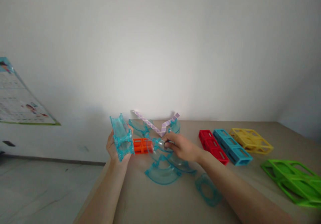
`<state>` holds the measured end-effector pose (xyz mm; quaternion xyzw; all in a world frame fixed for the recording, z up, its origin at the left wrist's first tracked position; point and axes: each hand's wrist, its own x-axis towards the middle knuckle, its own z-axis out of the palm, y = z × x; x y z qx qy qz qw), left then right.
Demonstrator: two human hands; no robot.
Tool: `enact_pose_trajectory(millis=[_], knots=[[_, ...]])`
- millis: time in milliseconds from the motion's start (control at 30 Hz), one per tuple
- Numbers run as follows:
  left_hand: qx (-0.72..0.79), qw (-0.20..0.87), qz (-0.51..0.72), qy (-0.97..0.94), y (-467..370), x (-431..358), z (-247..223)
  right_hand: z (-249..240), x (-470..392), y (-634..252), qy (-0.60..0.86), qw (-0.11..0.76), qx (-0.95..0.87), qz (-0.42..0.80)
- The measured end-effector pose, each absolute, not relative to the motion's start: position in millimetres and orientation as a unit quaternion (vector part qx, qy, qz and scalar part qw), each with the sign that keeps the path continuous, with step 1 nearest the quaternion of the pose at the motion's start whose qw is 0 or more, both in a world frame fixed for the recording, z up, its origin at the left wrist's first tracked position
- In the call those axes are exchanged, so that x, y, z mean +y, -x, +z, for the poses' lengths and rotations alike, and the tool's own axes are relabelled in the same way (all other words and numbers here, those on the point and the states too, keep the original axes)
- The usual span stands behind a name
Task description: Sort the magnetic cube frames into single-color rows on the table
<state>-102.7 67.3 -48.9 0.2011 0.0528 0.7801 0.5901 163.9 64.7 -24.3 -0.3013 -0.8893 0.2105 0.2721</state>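
Observation:
My left hand [112,147] is wrapped round a clear blue straight track piece [120,127], raised at the table's left side. A square-ended part with a round opening [124,147] sits at its lower end. My right hand [185,147] has thumb and fingers pinched on a clear blue track piece [161,145] above a loose pile. Within that pile, a curved track piece [164,177] lies nearest me. Overlapping see-through edges make it hard to tell whether the pinched piece is joined to others. Between the hands lies an orange openwork block [140,146].
A purple-and-white folding snake [147,121] lies bent behind the pile. Rightward are red [213,147], blue [232,147], yellow [250,140] and green [293,182] openwork blocks. Beneath my right forearm is a clear blue ring-holed piece [208,191]. A wall rises behind the table [150,200].

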Motion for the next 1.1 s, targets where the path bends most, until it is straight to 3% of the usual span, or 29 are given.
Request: enact_pose_trajectory(millis=[300, 533, 733, 933, 1100], knots=[[0.100, 0.598, 0.763, -0.223, 99, 70, -50, -21, 66, -163, 0.333, 0.310, -0.854, 0.253], [0.190, 0.563, 0.796, -0.119, 84, 64, -35, -7, 58, -158, 0.366, 0.368, -0.821, 0.239], [0.184, 0.556, 0.791, -0.178, 57, 53, -27, -5, 32, -135, 0.323, 0.430, -0.741, 0.403], [0.202, 0.536, 0.778, -0.257, 36, 41, -30, -12, 25, -122, 0.382, 0.449, -0.673, 0.447], [0.206, 0.540, 0.767, -0.278, 31, 40, -30, -15, 33, -124, 0.332, 0.490, -0.630, 0.503]])
